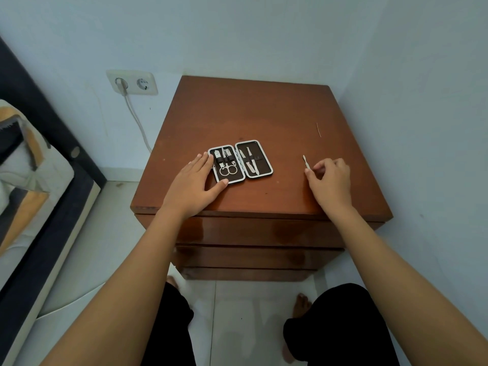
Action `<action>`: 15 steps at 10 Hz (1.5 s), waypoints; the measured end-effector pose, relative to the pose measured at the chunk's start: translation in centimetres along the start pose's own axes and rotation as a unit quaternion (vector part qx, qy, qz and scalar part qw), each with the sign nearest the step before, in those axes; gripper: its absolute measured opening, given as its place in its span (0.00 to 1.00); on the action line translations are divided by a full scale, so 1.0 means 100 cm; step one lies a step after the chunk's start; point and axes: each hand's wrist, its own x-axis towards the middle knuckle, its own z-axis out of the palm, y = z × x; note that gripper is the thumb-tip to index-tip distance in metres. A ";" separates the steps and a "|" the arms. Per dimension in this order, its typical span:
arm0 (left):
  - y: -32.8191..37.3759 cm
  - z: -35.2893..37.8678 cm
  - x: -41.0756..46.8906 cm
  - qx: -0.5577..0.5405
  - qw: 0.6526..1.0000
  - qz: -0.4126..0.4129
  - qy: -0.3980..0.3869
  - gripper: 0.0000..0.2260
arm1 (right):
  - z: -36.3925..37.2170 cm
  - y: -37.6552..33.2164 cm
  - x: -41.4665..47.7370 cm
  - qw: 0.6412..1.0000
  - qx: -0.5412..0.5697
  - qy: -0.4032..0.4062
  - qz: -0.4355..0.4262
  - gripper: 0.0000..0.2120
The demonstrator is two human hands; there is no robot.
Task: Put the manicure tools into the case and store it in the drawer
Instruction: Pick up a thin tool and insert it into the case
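Case: open, middle of the worktop — most tools inside.
Left hand: flat, steadying the case.
Right hand: pinching the last tool, right of centre.
Left: closing, drawer — shut.

Both bare forearms reach forward from the near edge of the view, angled inward toward the far side. The left hand lies palm down and flat, fingers straight, close together and pointing far and slightly right, thumb spread out to the right. Its wrist is straight, in line with the forearm. The right hand is well apart from it on the right, knuckles up, fingers curled inward toward the left, with thumb and forefinger tips pinched together around a thin object. Its wrist bends slightly left. Below, two dark-clothed legs and bare feet stand on the floor.
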 end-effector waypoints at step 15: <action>-0.001 0.000 0.000 0.001 1.000 0.001 0.001 0.33 | 0.024 -0.064 -0.027 0.983 0.175 -0.050 0.028 0.07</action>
